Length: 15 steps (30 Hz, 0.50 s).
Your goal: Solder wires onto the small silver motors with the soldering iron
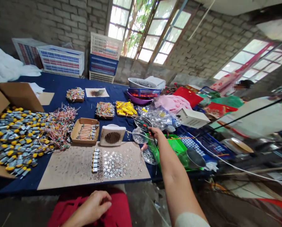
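Observation:
My right hand [154, 133] reaches out to the table's right part, its fingers closed around a dark cord or handle by a dark round dish [143, 123]; what exactly it holds is too small to tell. My left hand [100, 201] rests over the red cloth on my lap, fingers loosely curled and apart, with nothing in it. On the cardboard sheet [69, 164] stand a column of small motors [95, 160] and many scattered metal pieces [114, 164]. A small white fan [112, 135] stands behind them.
At the left, a cardboard box [20, 94] overflows with yellow-and-silver motors [15, 135]. Small trays hold wired parts [87, 131] and yellow pieces [126, 108]. Green and blue baskets [176, 145] and cables lie at the right. A person's head [243, 84] shows at the far right.

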Each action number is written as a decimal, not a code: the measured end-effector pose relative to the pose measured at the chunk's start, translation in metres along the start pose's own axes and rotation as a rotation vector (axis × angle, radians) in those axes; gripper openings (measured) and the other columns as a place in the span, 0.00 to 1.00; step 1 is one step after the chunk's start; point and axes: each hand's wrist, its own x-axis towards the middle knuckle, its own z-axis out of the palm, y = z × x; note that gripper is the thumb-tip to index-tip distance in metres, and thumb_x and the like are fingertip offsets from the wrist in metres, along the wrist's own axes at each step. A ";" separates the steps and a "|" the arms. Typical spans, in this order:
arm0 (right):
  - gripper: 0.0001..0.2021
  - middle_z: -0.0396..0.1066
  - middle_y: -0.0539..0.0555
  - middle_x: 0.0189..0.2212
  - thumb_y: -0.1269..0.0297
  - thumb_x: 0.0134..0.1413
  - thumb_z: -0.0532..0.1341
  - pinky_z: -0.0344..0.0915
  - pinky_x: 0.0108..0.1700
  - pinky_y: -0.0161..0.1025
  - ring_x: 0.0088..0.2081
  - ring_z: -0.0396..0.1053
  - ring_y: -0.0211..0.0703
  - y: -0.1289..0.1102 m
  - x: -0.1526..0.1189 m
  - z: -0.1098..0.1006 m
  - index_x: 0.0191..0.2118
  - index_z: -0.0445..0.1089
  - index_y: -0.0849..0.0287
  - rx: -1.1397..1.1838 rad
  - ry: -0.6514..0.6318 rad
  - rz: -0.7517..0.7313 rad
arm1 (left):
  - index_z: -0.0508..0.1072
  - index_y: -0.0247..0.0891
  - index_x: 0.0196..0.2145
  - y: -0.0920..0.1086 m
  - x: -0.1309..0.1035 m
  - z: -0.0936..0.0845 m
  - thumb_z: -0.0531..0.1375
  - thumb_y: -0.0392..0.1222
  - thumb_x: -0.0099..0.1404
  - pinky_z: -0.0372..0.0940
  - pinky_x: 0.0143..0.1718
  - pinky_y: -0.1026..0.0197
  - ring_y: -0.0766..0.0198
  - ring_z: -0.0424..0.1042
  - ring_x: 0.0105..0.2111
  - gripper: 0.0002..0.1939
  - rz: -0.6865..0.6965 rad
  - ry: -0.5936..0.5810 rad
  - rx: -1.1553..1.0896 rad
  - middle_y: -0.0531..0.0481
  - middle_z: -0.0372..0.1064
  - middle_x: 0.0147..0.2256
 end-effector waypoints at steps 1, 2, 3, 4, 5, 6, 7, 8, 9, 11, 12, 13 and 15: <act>0.18 0.67 0.58 0.53 0.58 0.63 0.60 0.70 0.49 0.51 0.49 0.70 0.48 -0.001 -0.003 -0.002 0.56 0.66 0.60 0.047 0.009 0.017 | 0.77 0.39 0.40 -0.002 0.000 -0.002 0.55 0.46 0.64 0.64 0.39 0.60 0.58 0.73 0.36 0.14 0.006 0.006 0.012 0.46 0.78 0.36; 0.18 0.67 0.58 0.53 0.58 0.63 0.60 0.70 0.49 0.51 0.49 0.70 0.47 -0.001 -0.009 -0.006 0.56 0.66 0.60 0.096 0.024 0.028 | 0.77 0.39 0.41 -0.003 0.000 -0.003 0.56 0.46 0.64 0.64 0.41 0.60 0.57 0.73 0.38 0.14 0.017 0.014 0.027 0.46 0.78 0.37; 0.18 0.68 0.58 0.52 0.58 0.63 0.61 0.71 0.48 0.50 0.48 0.70 0.47 0.001 -0.018 -0.013 0.55 0.66 0.60 0.145 0.045 0.032 | 0.77 0.39 0.42 -0.003 -0.001 -0.005 0.56 0.47 0.64 0.64 0.43 0.59 0.56 0.73 0.41 0.15 0.033 0.019 0.044 0.46 0.77 0.40; 0.18 0.70 0.58 0.49 0.57 0.62 0.61 0.72 0.45 0.48 0.45 0.72 0.46 0.005 -0.030 -0.022 0.52 0.67 0.62 0.195 0.071 0.028 | 0.77 0.39 0.43 -0.002 -0.004 -0.006 0.56 0.47 0.65 0.64 0.45 0.59 0.56 0.73 0.43 0.15 0.055 0.019 0.060 0.45 0.77 0.42; 0.18 0.71 0.57 0.45 0.55 0.60 0.63 0.73 0.41 0.45 0.40 0.73 0.44 0.012 -0.047 -0.034 0.49 0.68 0.62 0.243 0.104 0.015 | 0.76 0.39 0.44 0.000 -0.007 -0.007 0.55 0.47 0.65 0.63 0.47 0.59 0.55 0.73 0.44 0.16 0.081 0.014 0.074 0.45 0.76 0.43; 0.18 0.72 0.55 0.39 0.52 0.57 0.65 0.73 0.37 0.41 0.35 0.72 0.41 0.021 -0.067 -0.049 0.45 0.69 0.62 0.287 0.143 -0.001 | 0.76 0.39 0.45 0.002 -0.010 -0.007 0.55 0.47 0.66 0.63 0.48 0.58 0.55 0.73 0.45 0.16 0.114 0.001 0.086 0.44 0.76 0.44; 0.20 0.72 0.52 0.34 0.49 0.54 0.66 0.72 0.32 0.38 0.30 0.71 0.38 0.033 -0.092 -0.065 0.42 0.68 0.61 0.325 0.188 -0.021 | 0.76 0.38 0.45 0.005 -0.014 -0.006 0.54 0.47 0.66 0.63 0.48 0.59 0.55 0.73 0.45 0.16 0.146 -0.020 0.091 0.44 0.76 0.44; 0.21 0.71 0.50 0.31 0.46 0.51 0.67 0.72 0.29 0.35 0.27 0.70 0.36 0.046 -0.121 -0.084 0.40 0.67 0.59 0.362 0.224 -0.042 | 0.76 0.38 0.45 0.008 -0.018 -0.004 0.54 0.47 0.67 0.64 0.47 0.59 0.55 0.73 0.44 0.17 0.170 -0.040 0.087 0.43 0.76 0.44; 0.23 0.71 0.47 0.29 0.44 0.48 0.68 0.71 0.27 0.34 0.25 0.69 0.35 0.059 -0.153 -0.103 0.40 0.67 0.57 0.395 0.246 -0.052 | 0.76 0.37 0.45 0.010 -0.022 -0.001 0.53 0.47 0.67 0.64 0.47 0.59 0.56 0.74 0.44 0.17 0.192 -0.063 0.083 0.43 0.76 0.44; 0.25 0.71 0.47 0.27 0.42 0.45 0.69 0.70 0.23 0.33 0.21 0.68 0.34 0.086 -0.221 -0.140 0.41 0.67 0.57 0.506 0.183 -0.054 | 0.76 0.37 0.44 0.015 -0.030 0.010 0.54 0.46 0.67 0.65 0.45 0.60 0.56 0.74 0.42 0.16 0.224 -0.135 0.098 0.43 0.77 0.43; 0.26 0.71 0.48 0.27 0.42 0.45 0.69 0.70 0.23 0.34 0.20 0.68 0.34 0.098 -0.254 -0.157 0.40 0.67 0.58 0.560 0.148 -0.043 | 0.77 0.37 0.43 0.016 -0.035 0.017 0.54 0.46 0.67 0.65 0.45 0.60 0.56 0.74 0.42 0.16 0.242 -0.188 0.115 0.44 0.77 0.42; 0.26 0.72 0.48 0.27 0.43 0.45 0.69 0.70 0.22 0.33 0.19 0.67 0.33 0.108 -0.285 -0.173 0.40 0.68 0.59 0.607 0.150 -0.046 | 0.77 0.37 0.43 0.017 -0.040 0.024 0.54 0.46 0.67 0.64 0.45 0.60 0.57 0.74 0.42 0.16 0.266 -0.235 0.136 0.44 0.77 0.42; 0.24 0.71 0.48 0.26 0.46 0.44 0.71 0.68 0.20 0.32 0.17 0.65 0.31 0.127 -0.339 -0.202 0.39 0.68 0.60 0.653 0.234 -0.073 | 0.77 0.37 0.43 0.016 -0.052 0.037 0.55 0.47 0.67 0.64 0.45 0.60 0.57 0.74 0.41 0.15 0.313 -0.311 0.170 0.44 0.77 0.42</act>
